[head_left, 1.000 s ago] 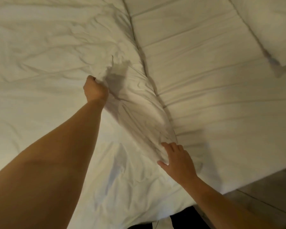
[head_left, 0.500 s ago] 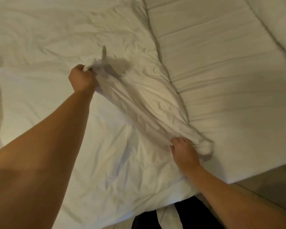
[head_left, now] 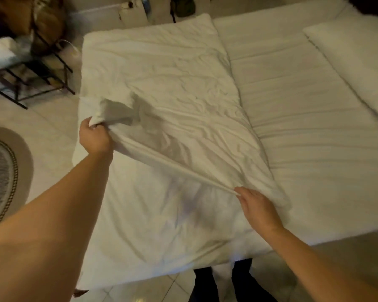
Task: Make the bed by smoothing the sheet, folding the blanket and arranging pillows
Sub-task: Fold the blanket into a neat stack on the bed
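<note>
A black metal rack (head_left: pixel 31 83) stands on the floor left of the bed. The left hand (head_left: pixel 95 138) clenches a bunched corner of the white blanket (head_left: pixel 172 94), its lifted edge stretched taut to the right hand (head_left: pixel 256 209), which pinches it. Right of them lie the bare sheet (head_left: pixel 303 127) and a pillow (head_left: pixel 358 62)

Both bare arms reach forward, spread apart. The left hand (head_left: pixel 95 139) sits farther out, fist closed tight with knuckles up, arm nearly straight. The right hand (head_left: pixel 256 209) is nearer the body, back upward, fingers (head_left: pixel 241 192) curled in a pinch, forearm angling in from the lower right.
</note>
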The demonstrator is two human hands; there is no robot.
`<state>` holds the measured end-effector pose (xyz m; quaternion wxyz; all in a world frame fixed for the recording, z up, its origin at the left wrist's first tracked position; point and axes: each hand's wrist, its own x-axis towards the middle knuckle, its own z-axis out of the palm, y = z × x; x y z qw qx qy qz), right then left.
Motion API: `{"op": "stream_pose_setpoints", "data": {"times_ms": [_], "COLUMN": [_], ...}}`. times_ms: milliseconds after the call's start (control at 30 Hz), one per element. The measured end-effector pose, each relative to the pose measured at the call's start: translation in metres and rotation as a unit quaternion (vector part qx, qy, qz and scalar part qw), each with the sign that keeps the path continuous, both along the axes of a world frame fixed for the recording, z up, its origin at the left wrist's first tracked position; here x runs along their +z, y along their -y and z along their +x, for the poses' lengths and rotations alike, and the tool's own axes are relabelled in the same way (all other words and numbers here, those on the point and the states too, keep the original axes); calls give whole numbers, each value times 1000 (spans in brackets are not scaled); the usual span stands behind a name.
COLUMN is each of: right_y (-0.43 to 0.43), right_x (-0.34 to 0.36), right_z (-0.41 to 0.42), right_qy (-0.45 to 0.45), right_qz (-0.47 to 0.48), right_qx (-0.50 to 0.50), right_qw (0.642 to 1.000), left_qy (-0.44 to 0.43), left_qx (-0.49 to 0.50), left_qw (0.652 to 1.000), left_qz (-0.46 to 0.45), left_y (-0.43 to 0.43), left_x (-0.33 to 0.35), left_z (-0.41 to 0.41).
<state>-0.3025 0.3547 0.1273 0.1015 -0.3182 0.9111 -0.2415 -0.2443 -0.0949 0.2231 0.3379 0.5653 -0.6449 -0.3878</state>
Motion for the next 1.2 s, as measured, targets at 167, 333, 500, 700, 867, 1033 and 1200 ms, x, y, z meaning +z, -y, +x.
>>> {"op": "stream_pose_setpoints", "data": {"times_ms": [167,333,500,700,867,1033,1200], "right_y": [13,12,-2,-4,10,20,22], "right_x": [27,18,2,-17,-30,-41,-59], "right_z": [49,88,137,165,178,184,184], "right_qy": [44,85,114,114,90,61,64], "right_qz": [49,74,80,107,144,162,151], "right_qx": [46,82,78,53,63,60,56], "right_qw": [997,990,987,986,984,983,985], "left_qy": [-7,7,8,2,157,197,209], "left_qx": [81,169,206,271,165,51,-22], "left_qw": [996,981,958,927,939,949,940], "left_qz": [32,93,197,259,259,239,269], "left_y": [-4,-42,-83,-100,-90,-68,-36], "left_x": [6,-15,-68,-112,-149,-153,-182], "left_z": [134,272,382,453,486,454,418]}}
